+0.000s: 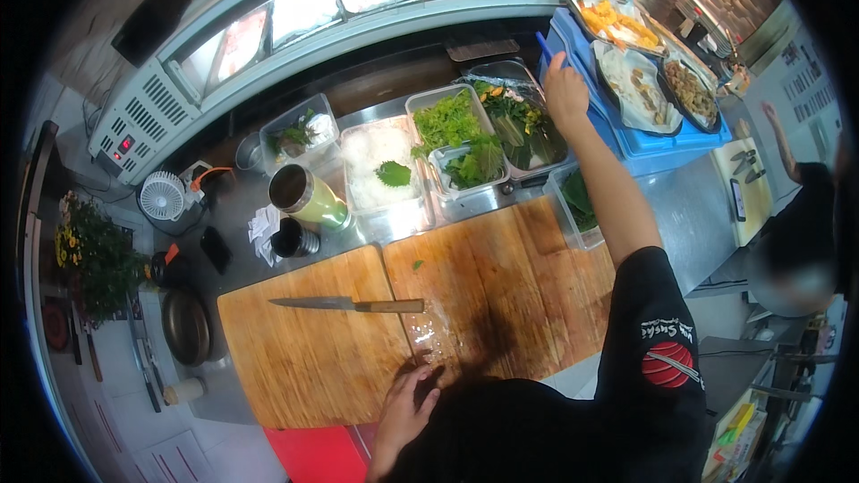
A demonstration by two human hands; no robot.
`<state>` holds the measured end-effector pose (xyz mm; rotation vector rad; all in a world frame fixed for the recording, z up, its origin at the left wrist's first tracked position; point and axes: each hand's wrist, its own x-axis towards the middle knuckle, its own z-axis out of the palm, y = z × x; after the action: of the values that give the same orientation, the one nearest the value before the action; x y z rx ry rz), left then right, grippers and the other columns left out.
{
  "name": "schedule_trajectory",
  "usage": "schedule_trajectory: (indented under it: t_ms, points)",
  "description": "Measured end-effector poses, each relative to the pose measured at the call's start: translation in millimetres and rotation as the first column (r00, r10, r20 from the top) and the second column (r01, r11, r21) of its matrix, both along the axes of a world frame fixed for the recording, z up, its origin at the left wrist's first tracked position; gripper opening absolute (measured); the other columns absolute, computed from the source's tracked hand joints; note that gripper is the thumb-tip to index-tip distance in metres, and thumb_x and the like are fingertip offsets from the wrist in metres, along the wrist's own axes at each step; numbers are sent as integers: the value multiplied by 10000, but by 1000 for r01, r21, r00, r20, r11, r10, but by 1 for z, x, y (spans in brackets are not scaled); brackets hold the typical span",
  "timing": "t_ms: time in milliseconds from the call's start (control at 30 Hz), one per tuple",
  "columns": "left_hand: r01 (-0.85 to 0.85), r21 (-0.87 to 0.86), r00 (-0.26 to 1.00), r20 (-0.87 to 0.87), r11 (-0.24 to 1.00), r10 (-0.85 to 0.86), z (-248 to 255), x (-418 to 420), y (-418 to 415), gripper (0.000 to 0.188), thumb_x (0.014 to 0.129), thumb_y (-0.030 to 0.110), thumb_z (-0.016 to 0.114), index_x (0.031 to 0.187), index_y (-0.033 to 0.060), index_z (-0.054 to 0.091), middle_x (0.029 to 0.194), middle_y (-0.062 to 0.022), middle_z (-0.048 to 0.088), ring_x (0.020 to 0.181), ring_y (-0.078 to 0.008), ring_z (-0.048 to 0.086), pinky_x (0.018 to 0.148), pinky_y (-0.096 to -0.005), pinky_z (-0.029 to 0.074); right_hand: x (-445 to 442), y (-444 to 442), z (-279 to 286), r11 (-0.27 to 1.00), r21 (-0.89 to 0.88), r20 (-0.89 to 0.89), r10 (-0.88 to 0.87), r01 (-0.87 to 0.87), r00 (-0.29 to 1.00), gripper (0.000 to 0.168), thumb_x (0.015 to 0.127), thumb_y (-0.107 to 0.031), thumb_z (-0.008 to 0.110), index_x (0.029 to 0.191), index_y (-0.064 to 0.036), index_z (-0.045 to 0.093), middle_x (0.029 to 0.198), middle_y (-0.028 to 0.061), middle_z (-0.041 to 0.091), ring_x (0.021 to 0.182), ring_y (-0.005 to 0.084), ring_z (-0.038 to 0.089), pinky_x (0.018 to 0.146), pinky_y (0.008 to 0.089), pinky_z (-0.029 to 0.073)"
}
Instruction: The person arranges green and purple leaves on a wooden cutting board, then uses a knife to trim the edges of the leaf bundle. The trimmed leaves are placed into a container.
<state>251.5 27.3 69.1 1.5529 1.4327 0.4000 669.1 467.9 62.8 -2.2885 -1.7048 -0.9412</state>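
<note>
At the near edge of the wooden cutting boards (496,268), my left hand (408,406) rests with its thumb apart from the fingers and nothing visible in it. My right arm stretches forward. At its end my right hand (567,90) is closed around a slim dark-blue object (544,47), beside a blue plastic bin (604,104); most of that object is hidden by the fingers. A kitchen knife (345,304) with a wooden handle lies across the seam between the boards. Water drops and a small green leaf scrap (418,264) are on the right board.
Behind the boards stand tubs of shredded white garnish (379,168), leafy greens (449,117) and dark leaves (578,198). Left are a tall tumbler (309,198), a black cup (295,238) and a phone (215,249). Trays of fried food (621,20) top the bin. Another person (798,228) is at right.
</note>
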Motion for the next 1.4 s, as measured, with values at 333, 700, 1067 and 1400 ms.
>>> schedule_trajectory:
  t_ms: [333, 700, 1067, 1400]
  points:
    - [0, 15, 996, -90, 1000, 1, -17, -8, -14, 461, 917, 199, 715, 1326, 48, 565, 1160, -186, 655, 1108, -330, 637, 974, -401, 494, -19, -6, -57, 692, -595, -500, 81, -409, 862, 283, 919, -179, 621, 1137, -6, 675, 1050, 238, 696, 1131, 387, 646, 946, 460, 542]
    - [-4, -70, 987, -159, 998, -7, -7, -5, -15, 492, 929, 247, 700, 1358, 58, 550, 1201, -183, 641, 1155, -348, 606, 999, -401, 481, -30, -6, -106, 578, -751, -450, -94, -319, 888, 229, 937, -161, 610, 1090, -54, 743, 1064, 173, 733, 1042, 314, 710, 869, 420, 587]
    - [76, -92, 987, -132, 993, -88, 4, 8, 4, 502, 926, 258, 700, 1354, 44, 549, 1201, -192, 643, 1143, -359, 611, 994, -408, 487, -54, 4, -90, 712, -630, -585, -171, -310, 793, 341, 950, -140, 547, 1272, -73, 636, 1288, 219, 618, 1173, 351, 631, 953, 460, 541]
    - [20, -137, 983, -177, 990, -45, 0, -2, -5, 545, 929, 291, 710, 1376, 35, 530, 1244, -198, 641, 1203, -354, 597, 1046, -398, 460, -50, 39, -110, 742, -591, -693, -266, -317, 670, 523, 1054, -272, 410, 1567, -308, 318, 1680, 124, 58, 1501, 439, 185, 1156, 701, 199]
